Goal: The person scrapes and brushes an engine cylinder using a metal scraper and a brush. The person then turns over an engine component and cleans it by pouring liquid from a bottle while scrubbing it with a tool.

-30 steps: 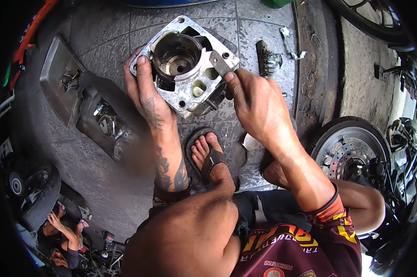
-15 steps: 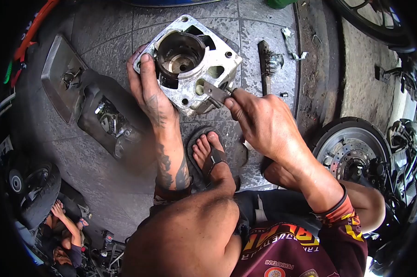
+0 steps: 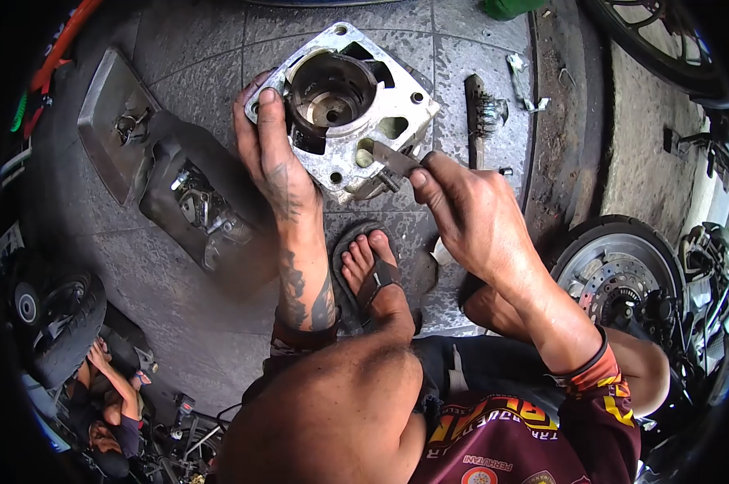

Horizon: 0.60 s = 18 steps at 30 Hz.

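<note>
A pale metal engine cylinder block (image 3: 405, 109) with a large round bore is tilted toward the camera at the top centre. My left hand (image 3: 282, 157) grips its left edge, the thumb on the top face and the fingers around the side. Pinched in my right hand (image 3: 473, 206) is a flat metal scraper (image 3: 395, 160). Its end lies at the face beside the small oval opening near the lower edge. The right hand's lower fingers are curled, partly hidden.
A wire brush (image 3: 477, 121) lies right of the block. On the left are a metal tray (image 3: 106, 121) and a dark container (image 3: 159, 181) with small parts. A disc-braked wheel (image 3: 618, 274) stands at right. Another person (image 3: 122, 403) sits at lower left by a tyre (image 3: 70, 331).
The scraper in my right hand has moved down along the block's face from the right corner to the small oval opening. The block and surroundings appear shifted slightly right in view.
</note>
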Motion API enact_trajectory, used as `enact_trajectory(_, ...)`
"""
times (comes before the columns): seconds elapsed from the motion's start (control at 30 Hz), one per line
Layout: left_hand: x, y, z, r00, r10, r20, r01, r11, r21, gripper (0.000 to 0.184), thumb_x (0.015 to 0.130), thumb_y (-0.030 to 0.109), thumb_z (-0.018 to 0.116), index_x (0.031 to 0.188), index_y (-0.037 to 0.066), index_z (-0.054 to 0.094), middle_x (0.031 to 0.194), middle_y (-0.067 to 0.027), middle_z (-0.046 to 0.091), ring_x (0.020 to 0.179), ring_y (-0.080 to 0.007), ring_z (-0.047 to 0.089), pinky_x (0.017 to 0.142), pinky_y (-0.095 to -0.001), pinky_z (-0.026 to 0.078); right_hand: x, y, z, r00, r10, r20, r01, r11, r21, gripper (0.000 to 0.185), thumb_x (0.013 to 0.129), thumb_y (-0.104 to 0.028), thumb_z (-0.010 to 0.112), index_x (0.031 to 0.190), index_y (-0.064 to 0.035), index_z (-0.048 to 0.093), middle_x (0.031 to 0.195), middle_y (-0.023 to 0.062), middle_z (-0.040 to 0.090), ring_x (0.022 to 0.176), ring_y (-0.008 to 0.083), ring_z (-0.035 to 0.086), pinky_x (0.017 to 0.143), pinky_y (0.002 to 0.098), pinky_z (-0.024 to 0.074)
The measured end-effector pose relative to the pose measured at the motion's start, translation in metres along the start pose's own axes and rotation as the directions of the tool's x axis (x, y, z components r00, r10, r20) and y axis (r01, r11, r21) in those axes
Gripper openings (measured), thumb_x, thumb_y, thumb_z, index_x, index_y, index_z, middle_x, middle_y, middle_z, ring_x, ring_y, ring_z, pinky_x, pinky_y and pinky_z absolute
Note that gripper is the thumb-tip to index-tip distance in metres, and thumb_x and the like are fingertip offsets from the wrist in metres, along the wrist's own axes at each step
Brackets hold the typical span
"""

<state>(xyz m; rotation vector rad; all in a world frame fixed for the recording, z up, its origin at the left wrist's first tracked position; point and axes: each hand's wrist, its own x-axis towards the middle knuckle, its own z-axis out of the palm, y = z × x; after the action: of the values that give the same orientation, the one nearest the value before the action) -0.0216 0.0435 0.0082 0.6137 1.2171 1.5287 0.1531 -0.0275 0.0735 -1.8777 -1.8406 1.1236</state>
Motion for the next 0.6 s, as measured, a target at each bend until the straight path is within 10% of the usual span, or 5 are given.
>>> enact_trajectory(0.6, 0.0, -0.002, -0.002, 1.0, 0.016, 0.021, -0.016, 1.0, 0.016, 0.029, 0.098, 0.024, 0.053, 0.116, 0.002, 0.055, 0.107, -0.008, 0.06, 0.098, -0.0156, 0.057, 0.089, -0.0301, 0.047, 0.02, 0.003, -0.019, 0.995, -0.053, 0.087, 0.055, 0.998, -0.02, 0.026, 0.096, -0.027, 0.057, 0.085, -0.0039, 0.063, 0.062, 0.0211, 0.059, 0.064, 0.0427, 0.061, 0.058, 0.0486, 0.0484)
